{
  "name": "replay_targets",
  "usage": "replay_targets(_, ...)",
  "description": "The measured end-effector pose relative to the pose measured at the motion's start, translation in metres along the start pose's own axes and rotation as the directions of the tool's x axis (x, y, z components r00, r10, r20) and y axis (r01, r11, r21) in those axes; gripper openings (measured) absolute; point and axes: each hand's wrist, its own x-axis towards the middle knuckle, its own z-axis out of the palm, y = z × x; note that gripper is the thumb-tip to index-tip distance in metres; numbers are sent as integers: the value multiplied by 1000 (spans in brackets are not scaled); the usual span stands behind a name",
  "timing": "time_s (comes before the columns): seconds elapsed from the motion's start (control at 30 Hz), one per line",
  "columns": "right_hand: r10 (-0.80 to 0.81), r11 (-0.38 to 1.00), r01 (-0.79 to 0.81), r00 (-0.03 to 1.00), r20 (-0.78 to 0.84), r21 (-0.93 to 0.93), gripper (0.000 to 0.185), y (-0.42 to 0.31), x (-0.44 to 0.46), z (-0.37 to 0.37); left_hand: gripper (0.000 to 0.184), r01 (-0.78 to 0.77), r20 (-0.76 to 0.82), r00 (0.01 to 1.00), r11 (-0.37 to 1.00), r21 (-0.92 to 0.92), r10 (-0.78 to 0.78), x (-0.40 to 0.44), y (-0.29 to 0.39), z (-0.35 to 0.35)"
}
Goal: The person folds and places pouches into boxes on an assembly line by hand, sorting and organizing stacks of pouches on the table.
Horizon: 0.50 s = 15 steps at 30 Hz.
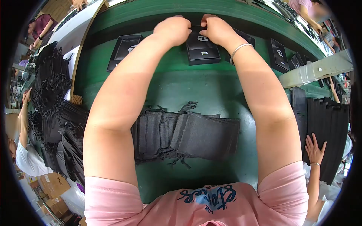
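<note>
At the far side of the green surface, my left hand (173,30) and my right hand (217,31) face each other over an open black box (203,56). Both hands have curled, pinching fingers. A thin line seems to run between the fingertips, too small to name. Below the hands, dark material with a pale logo lies at the box's far part; whether they touch it I cannot tell. Closer to me, several black drawstring pouches (205,133) lie overlapping on the green table (181,88), between my forearms.
More black boxes, one at left (122,47) and one at right (279,54), line the green strip. Heaped black pouches (51,86) stand at left. A pale metal bar (320,69) juts in at right. Another person's hand (315,152) rests by stacked black material (326,128).
</note>
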Motion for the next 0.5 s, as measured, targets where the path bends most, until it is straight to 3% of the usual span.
replay_targets(0.07,-10,997,3,995,-95,-71,19,5,5,9,24,-17,129,992,982,189,-7,6,13,-1)
replay_targets(0.1,-14,997,7,995,-95,-71,19,1,5,7,24,-14,127,992,982,190,-10,8,17,-1)
replay_targets(0.23,61,932,-136,973,-223,-337,20,-41,-33,-29,23,183,-56,980,974,-131,-192,5,40,5)
replay_targets(0.3,79,941,-94,995,-59,-326,18,-67,-72,-57,26,166,-131,971,960,-228,-199,2,39,4)
replay_targets(0.33,50,958,-11,990,132,-286,24,-83,-97,-73,27,120,-164,973,961,-248,-164,0,38,3)
replay_targets(0.4,-129,981,165,948,292,-100,32,-93,-147,-80,30,-7,-216,975,965,-260,-51,-12,36,-4)
replay_targets(0.43,-157,987,158,908,388,31,40,-97,-165,-84,32,-62,-227,974,965,-256,3,-21,37,-11)
replay_targets(0.5,-229,972,186,874,428,142,47,-93,-194,-68,35,-127,-200,977,958,-256,76,-45,41,-29)
